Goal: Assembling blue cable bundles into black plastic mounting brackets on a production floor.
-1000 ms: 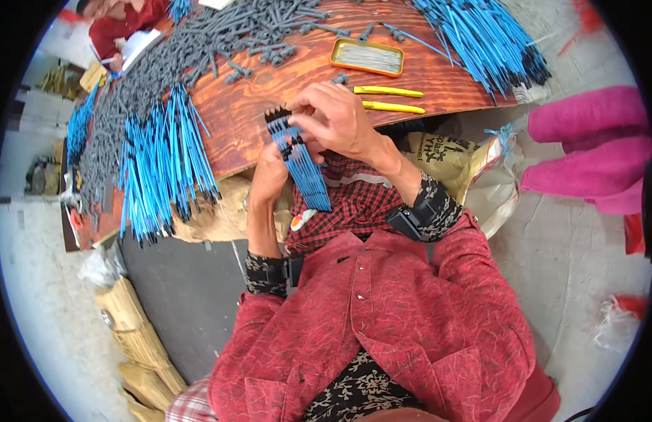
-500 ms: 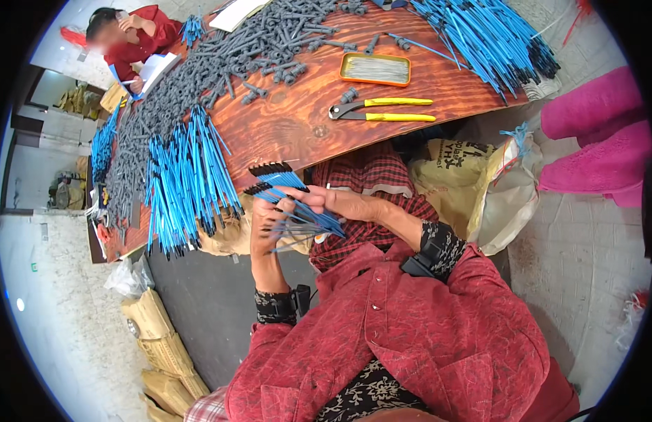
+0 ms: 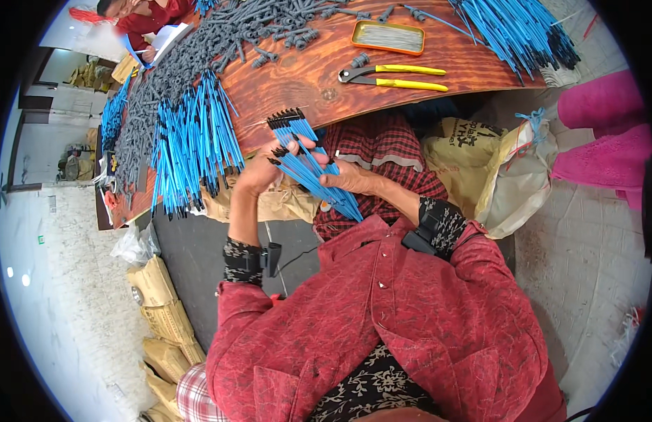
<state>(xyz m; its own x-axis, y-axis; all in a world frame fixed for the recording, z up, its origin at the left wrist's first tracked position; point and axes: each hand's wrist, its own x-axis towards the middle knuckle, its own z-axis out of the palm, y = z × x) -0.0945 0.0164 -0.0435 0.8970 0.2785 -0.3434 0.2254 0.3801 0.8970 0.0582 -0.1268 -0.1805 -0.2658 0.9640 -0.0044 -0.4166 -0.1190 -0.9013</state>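
Handling of slender blue rods [image 3: 319,184] with black ends, held in two groups above the lap, just off the near edge of the desk [image 3: 291,84]. Each rod is probably very light; the straight run of the shafts suggests a fairly stiff material, with some give sideways. The surfaces look smooth, so the rods would be apt to slide lengthwise past one another or splay under a loose grip; breakage seems a lesser risk than disorder. A hold across the shafts near mid-length, taking in a whole row at once, should serve best, leaving the black ends free. The left hand [image 3: 261,171] lies on the left of the rods, fingers curled closed about them and partly showing between the two groups. The right hand [image 3: 354,179] meets them from the right, closed to a pinch with the thumb against the shafts; most of its fingertips are hidden. The black ends point up and left toward the desk, the opposite ends down and right over the checked cloth [image 3: 389,144]; both hands touch the rods.
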